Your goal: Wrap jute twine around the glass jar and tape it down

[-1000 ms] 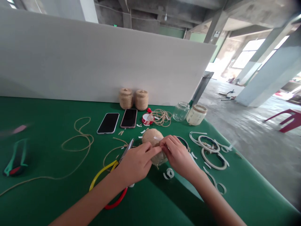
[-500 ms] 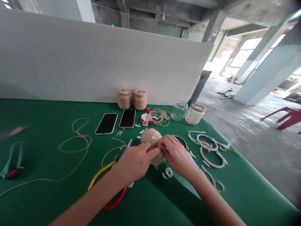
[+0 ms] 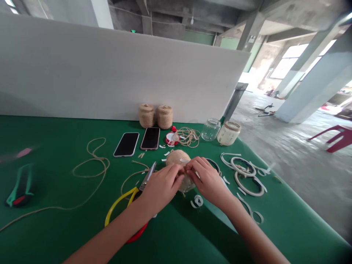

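A jar wrapped in jute twine [image 3: 176, 158] lies on its side on the green table [image 3: 55, 227]. My left hand [image 3: 161, 187] and my right hand [image 3: 207, 179] meet over its near side, fingertips pinched together on the twine covering. A small white strip sticks to the jar's top. Scissors with yellow and red handles [image 3: 121, 200] lie just under my left wrist, blades pointing toward the jar.
Two phones [image 3: 127, 144] lie face up behind the jar. Two twine spools [image 3: 155, 116] stand against the white board. A red tape roll [image 3: 172, 138], loose twine [image 3: 90, 161], a glass jar [image 3: 210, 129], a wrapped jar [image 3: 229, 133] and white tape rings [image 3: 244, 176] surround the spot.
My fingertips have drawn closer together on the jar's near side. The jar and the rest of the table stay as they were.
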`<state>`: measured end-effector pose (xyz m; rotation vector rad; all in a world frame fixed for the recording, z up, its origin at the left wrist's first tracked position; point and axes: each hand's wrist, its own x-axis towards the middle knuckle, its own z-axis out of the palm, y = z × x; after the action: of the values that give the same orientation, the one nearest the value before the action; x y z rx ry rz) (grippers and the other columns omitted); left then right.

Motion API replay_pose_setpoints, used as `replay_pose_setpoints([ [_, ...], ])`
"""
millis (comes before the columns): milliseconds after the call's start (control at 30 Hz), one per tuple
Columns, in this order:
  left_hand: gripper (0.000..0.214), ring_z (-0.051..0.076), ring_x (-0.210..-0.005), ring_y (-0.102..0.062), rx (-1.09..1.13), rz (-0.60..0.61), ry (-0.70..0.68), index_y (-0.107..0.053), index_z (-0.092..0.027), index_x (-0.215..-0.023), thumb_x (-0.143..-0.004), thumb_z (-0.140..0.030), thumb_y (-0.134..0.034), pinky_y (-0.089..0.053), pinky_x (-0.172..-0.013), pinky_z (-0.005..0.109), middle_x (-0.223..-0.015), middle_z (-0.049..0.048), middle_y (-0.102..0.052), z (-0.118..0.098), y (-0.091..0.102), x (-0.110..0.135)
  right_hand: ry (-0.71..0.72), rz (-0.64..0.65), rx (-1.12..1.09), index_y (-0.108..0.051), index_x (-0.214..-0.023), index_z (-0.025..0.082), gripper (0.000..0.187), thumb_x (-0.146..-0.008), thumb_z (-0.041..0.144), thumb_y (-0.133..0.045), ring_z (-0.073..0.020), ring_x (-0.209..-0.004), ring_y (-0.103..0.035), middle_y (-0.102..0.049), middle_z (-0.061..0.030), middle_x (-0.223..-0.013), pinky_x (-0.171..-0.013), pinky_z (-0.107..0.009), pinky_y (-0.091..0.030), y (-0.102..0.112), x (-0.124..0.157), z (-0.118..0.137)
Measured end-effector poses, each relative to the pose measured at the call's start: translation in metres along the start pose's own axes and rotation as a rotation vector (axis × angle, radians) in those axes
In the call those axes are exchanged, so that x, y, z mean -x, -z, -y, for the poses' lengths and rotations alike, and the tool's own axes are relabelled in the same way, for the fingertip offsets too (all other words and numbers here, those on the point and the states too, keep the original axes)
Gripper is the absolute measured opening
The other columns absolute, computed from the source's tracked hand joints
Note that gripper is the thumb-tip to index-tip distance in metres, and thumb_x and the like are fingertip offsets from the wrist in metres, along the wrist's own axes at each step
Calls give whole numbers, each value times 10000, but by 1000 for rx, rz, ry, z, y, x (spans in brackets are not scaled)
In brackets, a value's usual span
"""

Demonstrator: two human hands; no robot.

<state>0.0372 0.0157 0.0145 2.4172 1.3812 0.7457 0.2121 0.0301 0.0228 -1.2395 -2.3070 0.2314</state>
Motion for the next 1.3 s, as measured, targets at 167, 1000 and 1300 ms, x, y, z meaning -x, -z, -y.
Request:
replay_pose_setpoints([
  [167,153,157,-731,-561,-51,-20,17,-501,-201,-933,-924,-287,-375,-376,-593,258,-863,12,-596,-2,-2,-3,11,7,-14,-497,-831,194,112,-905,176,-415,-181,-858,-474,-550,-47,-895,-762,-300,-430,-2,0,1],
  [1000,110,149,-709,-486,200,-89,61,-436,-191,-737,-838,-151,-420,-380,-628,270,-744,1,-502,-1,-9,-6,12,-20,-448,-599,-926,222,164,-858,129,-482,-156,-893,-556,-564,-41,-943,-792,-301,-460,1,-1,-28],
  [1300,109,131,-675,-498,361,-133,126,-474,-194,-722,-821,-150,-460,-390,-613,237,-708,-22,-514,-3,-8,-3,-70,-42,-427,-586,-912,216,110,-826,171,-534,-155,-886,-530,-525,-29,-927,-798,-298,-448,-1,0,-15],
])
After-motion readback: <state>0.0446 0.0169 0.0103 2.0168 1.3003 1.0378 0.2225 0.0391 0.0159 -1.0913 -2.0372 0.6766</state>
